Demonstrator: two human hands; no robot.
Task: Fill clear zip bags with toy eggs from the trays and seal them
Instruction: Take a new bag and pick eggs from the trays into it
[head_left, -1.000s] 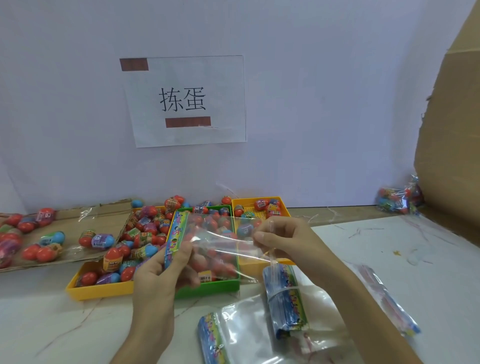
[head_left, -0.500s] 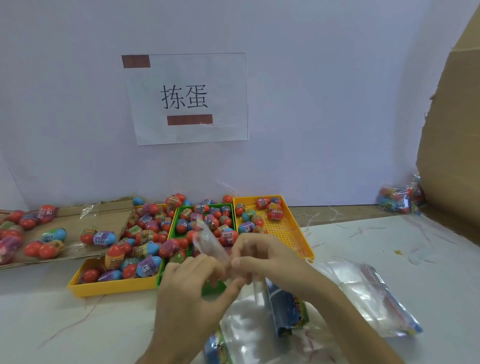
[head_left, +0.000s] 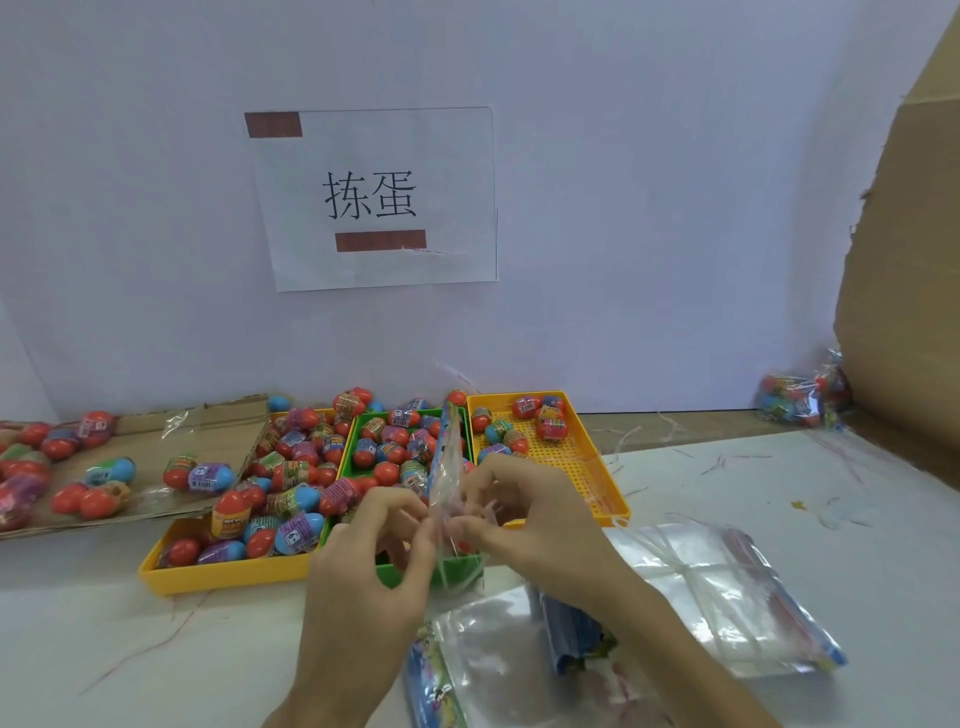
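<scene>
Up front, both hands meet over the near end of the green tray (head_left: 347, 453) and hide that part of it. The left hand (head_left: 374, 566) and the right hand (head_left: 524, 525) each pinch the clear zip bag (head_left: 448, 467) between curled fingertips, low on its film. The bag stands upright and edge-on to the camera, so it reads as a thin, crinkled, glossy sliver with a blue printed strip along its upper edge; whether its mouth is parted cannot be told.

Behind it lie toy eggs (head_left: 298, 532), smooth plastic capsules in red, blue and purple with printed bands. They are heaped in the left yellow tray (head_left: 223, 579) and the green one, and only a few sit on the perforated floor of the right yellow tray (head_left: 566, 457). More eggs are scattered on a flat cardboard sheet (head_left: 218, 426) at the left.

Under the right forearm, a slack stack of empty bags (head_left: 711, 592) lies shiny on the white table (head_left: 104, 649). A filled bag (head_left: 800, 400) lies far right against a brown cardboard box (head_left: 909, 312). A paper sign (head_left: 374, 197) is taped to the wall
</scene>
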